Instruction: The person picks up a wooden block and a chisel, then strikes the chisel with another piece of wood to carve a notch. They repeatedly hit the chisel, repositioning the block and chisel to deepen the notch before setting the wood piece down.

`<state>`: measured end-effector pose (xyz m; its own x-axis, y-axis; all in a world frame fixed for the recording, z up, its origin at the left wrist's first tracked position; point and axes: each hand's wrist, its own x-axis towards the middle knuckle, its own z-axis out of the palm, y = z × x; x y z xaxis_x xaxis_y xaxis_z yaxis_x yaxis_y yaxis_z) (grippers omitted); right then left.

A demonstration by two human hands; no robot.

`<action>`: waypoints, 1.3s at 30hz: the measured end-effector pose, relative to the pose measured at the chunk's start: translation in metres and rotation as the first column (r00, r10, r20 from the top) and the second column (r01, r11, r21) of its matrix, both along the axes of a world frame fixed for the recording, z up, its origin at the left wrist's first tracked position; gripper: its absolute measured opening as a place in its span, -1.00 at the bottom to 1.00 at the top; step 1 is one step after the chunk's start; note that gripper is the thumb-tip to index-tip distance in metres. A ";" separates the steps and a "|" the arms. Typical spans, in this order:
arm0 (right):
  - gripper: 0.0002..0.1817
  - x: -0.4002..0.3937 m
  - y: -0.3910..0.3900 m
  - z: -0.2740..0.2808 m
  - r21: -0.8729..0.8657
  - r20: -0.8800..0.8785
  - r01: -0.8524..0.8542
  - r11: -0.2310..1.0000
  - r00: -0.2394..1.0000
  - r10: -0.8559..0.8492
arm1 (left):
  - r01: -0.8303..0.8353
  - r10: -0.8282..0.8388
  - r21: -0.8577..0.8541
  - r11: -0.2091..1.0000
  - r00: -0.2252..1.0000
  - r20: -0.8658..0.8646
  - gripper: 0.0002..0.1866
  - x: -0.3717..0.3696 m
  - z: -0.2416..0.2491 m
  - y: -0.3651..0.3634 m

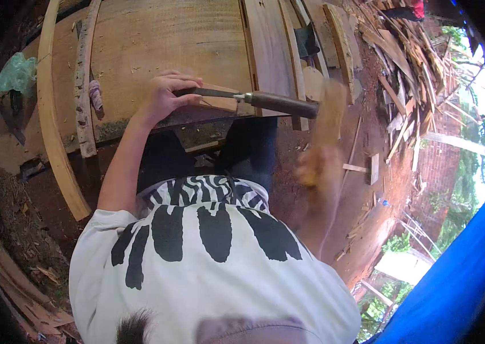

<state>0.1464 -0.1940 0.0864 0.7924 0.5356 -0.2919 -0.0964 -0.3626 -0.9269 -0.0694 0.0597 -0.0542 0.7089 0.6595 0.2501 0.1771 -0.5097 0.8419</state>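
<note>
A chisel [279, 104] with a dark wooden handle lies sideways, its metal blade pointing left. My left hand [165, 98] is closed around the blade end, thumb and fingers pinching it against a small piece of wood [219, 102] at the bench edge. My right hand [318, 166] is smeared by motion but wraps round a pale wooden block [332, 109]. The block is upright beside the butt of the chisel handle; blur hides whether they touch. The chisel tip is partly hidden by my fingers.
The wooden bench [173, 40] carries a long strip [53, 114], a rough-barked strip [83, 80] and boards [268, 46]. A green plastic bag [16, 75] lies at left. Scrap wood [408, 63] is heaped at right, near a blue tarp [454, 264].
</note>
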 end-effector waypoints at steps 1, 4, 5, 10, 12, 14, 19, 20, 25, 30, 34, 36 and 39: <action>-0.70 0.000 -0.002 0.006 -0.002 -0.001 0.002 1.000 1.000 -0.002 | 0.002 -0.002 -0.002 1.000 1.000 -0.001 -0.71 0.001 0.000 0.001; -0.73 0.020 -0.008 0.017 0.076 -0.082 0.117 0.990 0.990 -0.111 | 0.002 -0.003 0.049 0.999 1.000 0.014 -0.71 0.000 -0.005 0.002; -0.73 0.029 -0.008 0.004 0.074 -0.087 0.119 0.990 0.990 -0.113 | 0.008 -0.009 0.045 0.999 1.000 0.007 -0.70 0.000 -0.006 0.003; -0.67 -0.014 0.008 -0.002 -0.037 -0.059 -0.016 0.999 0.998 0.014 | 0.029 -0.031 0.063 0.998 0.999 0.030 -0.71 0.001 -0.003 0.004; -0.70 0.011 -0.002 0.011 0.040 -0.091 0.108 0.993 0.990 -0.104 | 0.001 -0.001 -0.003 1.000 1.000 0.028 -0.71 0.000 -0.001 0.004; -0.72 0.059 -0.025 0.001 0.257 -0.200 0.377 0.890 0.922 -0.333 | -0.014 0.014 -0.008 1.000 1.000 -0.001 -0.72 0.000 0.005 0.002; -0.70 0.038 -0.014 -0.007 0.147 0.076 0.110 0.983 0.990 -0.122 | -0.028 0.030 0.071 0.997 0.999 -0.023 -0.72 0.000 0.000 0.005; -0.70 0.037 -0.016 0.006 0.033 0.051 0.056 0.998 0.997 -0.058 | -0.030 0.033 0.098 0.995 0.999 -0.031 -0.72 -0.001 0.002 0.005; -0.70 0.053 -0.009 -0.017 0.304 0.083 0.257 0.917 0.952 -0.294 | -0.033 0.042 0.186 0.982 0.998 -0.043 -0.72 -0.002 0.004 0.005; -0.62 0.039 -0.006 0.011 -0.018 -0.134 -0.012 1.000 0.991 0.010 | -0.067 0.079 -0.201 0.977 0.995 0.057 -0.78 -0.003 -0.003 0.005; -0.60 0.096 -0.025 -0.017 0.469 -0.253 0.461 0.754 0.888 -0.385 | -0.046 0.122 -0.345 0.938 0.972 0.202 -0.85 0.000 -0.010 0.003; -0.61 0.095 -0.021 -0.038 0.356 -0.148 0.472 0.807 0.881 -0.449 | -0.069 0.142 -0.330 0.941 0.969 0.204 -0.88 0.000 -0.010 0.003; -0.64 0.064 -0.002 -0.064 0.201 -0.208 0.340 0.919 0.931 -0.299 | -0.104 0.165 -0.296 0.950 0.968 0.189 -0.89 -0.002 -0.016 0.004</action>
